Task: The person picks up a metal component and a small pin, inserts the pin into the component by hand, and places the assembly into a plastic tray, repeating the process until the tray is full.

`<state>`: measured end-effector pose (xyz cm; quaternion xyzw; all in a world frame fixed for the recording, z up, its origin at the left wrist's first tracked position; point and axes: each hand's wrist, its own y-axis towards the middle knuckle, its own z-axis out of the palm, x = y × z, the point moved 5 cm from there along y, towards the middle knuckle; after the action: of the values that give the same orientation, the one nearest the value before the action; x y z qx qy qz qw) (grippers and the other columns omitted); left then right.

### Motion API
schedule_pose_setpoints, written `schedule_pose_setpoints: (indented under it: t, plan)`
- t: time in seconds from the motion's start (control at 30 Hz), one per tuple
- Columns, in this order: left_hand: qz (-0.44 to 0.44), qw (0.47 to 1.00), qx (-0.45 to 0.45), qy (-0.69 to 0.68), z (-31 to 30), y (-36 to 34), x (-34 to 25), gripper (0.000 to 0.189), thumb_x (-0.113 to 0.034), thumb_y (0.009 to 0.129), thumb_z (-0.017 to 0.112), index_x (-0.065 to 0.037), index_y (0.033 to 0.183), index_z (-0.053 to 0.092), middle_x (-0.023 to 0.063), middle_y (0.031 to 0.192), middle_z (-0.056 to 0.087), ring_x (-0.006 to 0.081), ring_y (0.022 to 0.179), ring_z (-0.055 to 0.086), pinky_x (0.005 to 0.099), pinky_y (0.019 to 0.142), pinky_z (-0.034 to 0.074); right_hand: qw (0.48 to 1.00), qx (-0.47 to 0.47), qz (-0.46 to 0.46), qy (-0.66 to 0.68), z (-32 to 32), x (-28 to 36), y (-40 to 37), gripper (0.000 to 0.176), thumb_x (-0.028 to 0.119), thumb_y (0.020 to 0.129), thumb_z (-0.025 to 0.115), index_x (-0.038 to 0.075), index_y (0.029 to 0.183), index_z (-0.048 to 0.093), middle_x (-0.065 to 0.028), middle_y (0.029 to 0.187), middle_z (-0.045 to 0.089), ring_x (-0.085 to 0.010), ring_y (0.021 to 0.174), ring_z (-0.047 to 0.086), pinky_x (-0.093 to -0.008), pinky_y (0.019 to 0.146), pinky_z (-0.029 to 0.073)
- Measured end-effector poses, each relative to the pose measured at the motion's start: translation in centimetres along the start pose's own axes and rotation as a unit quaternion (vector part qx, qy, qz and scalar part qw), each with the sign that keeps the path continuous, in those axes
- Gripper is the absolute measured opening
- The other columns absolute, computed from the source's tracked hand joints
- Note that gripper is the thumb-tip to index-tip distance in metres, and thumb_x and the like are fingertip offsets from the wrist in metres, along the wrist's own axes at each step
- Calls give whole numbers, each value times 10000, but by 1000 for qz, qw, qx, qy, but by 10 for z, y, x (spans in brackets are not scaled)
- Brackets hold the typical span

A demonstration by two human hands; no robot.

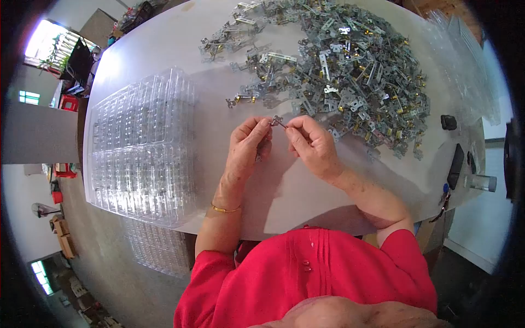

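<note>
My left hand [247,143] pinches a small metal bracket [278,120] between thumb and forefinger, just above the table. My right hand [314,146] is closed too, its thumb and fingertip on the near right end of the same bracket. The curled fingers hide part of the piece. Just beyond the hands spreads a big heap of metal brackets [350,76], silvery with some brass-coloured bits. One loose bracket [240,100] lies at the heap's left edge, near my left hand.
Clear plastic trays [143,145] with many compartments are stacked on the left of the white table [219,123]. Clear plastic sheets [465,65] lie at the right, near a small black object [448,122] and a clear cylinder [480,182]. More trays [158,249] sit below the table edge.
</note>
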<state>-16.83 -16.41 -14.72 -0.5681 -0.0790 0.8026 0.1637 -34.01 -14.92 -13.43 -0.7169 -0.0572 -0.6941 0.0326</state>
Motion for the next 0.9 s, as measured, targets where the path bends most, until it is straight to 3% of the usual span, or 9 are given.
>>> schedule_pose_setpoints:
  t: [0.1, 0.37, 0.47, 0.57, 0.67, 0.77, 0.9]
  plan:
    - [6, 1000, -6, 1, -5, 0, 0, 225, -250, 1044, 616, -34, 1052, 677, -14, 792, 583, 55, 550, 481, 215, 476, 356, 1000, 2, 22, -13, 3, -2, 4, 79, 99, 1006, 627, 26, 1034, 637, -10, 773, 652, -69, 672, 611, -259, 592, 492]
    - [41, 998, -17, 54, -10, 1, -2, 200, -220, 1034, 637, -31, 1075, 686, -51, 769, 573, 15, 582, 454, 187, 498, 337, 991, -24, -57, -117, 4, 1, 6, 92, 74, 989, 639, 34, 1072, 635, -56, 775, 666, -103, 667, 629, -285, 600, 495]
    - [103, 977, -31, 186, -12, 3, 0, 185, -193, 1025, 647, -22, 1080, 691, -61, 762, 567, -3, 606, 422, 177, 516, 314, 991, -17, -60, -121, 2, 7, 1, 151, 66, 993, 630, 38, 1140, 612, -64, 788, 677, -110, 673, 638, -290, 614, 507]
    - [121, 967, -17, 222, -8, 0, 1, 173, -169, 1011, 662, -9, 1068, 697, -37, 788, 602, 19, 653, 479, 197, 563, 389, 995, 1, -47, -86, 3, 7, -1, 197, 68, 1004, 616, 38, 1196, 584, -63, 789, 680, -113, 689, 652, -289, 623, 519]
    - [217, 929, -5, 300, 1, -4, -5, 165, -145, 999, 671, 3, 1066, 696, -9, 828, 648, 56, 733, 558, 240, 642, 473, 998, 24, -16, -60, 2, 5, -2, 199, 81, 1015, 608, 31, 1205, 579, -60, 787, 681, -113, 705, 663, -286, 629, 527]
    - [198, 933, 8, 299, 5, -8, -10, 167, -134, 987, 682, 13, 1067, 692, 15, 865, 683, 84, 797, 599, 272, 708, 513, 999, 29, 10, -41, 3, 5, -3, 181, 101, 1018, 615, 31, 1184, 594, -57, 776, 679, -110, 700, 662, -281, 629, 526]
    - [204, 924, 12, 322, 7, -8, -7, 156, -125, 985, 677, 18, 1048, 687, 44, 847, 689, 84, 774, 595, 268, 691, 507, 995, 17, 0, -96, 1, 4, -4, 135, 111, 1005, 646, 35, 1116, 632, -68, 816, 681, -118, 721, 659, -290, 643, 524]
